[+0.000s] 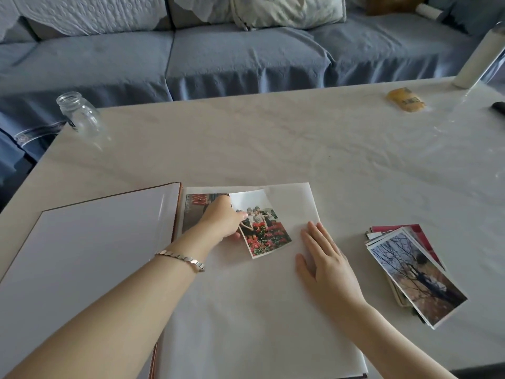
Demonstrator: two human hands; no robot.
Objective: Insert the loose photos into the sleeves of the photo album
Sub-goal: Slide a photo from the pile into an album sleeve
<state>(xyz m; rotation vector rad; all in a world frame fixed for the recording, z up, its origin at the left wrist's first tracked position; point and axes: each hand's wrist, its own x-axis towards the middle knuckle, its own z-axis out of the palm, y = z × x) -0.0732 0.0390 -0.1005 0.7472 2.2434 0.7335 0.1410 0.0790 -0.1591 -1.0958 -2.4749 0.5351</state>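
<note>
The photo album (pixel 246 310) lies open on the table, its white right page facing up. My left hand (pixel 221 220) pinches the left edge of a loose photo of people behind red flowers (pixel 263 228), which lies tilted near the top of that page. Part of another photo (pixel 195 209) shows at the page's top left, behind my left hand. My right hand (pixel 325 263) rests flat with straight fingers on the page's right side. A stack of loose photos (pixel 412 272) sits on the table to the right of the album.
The album's left page (pixel 82 255) is blank. An empty glass jar (pixel 80 116) stands at the table's far left corner. A yellow packet (pixel 405 99), a white roll (pixel 475 64) and a dark object (pixel 498 106) sit far right. A blue sofa (pixel 218 58) runs behind the table.
</note>
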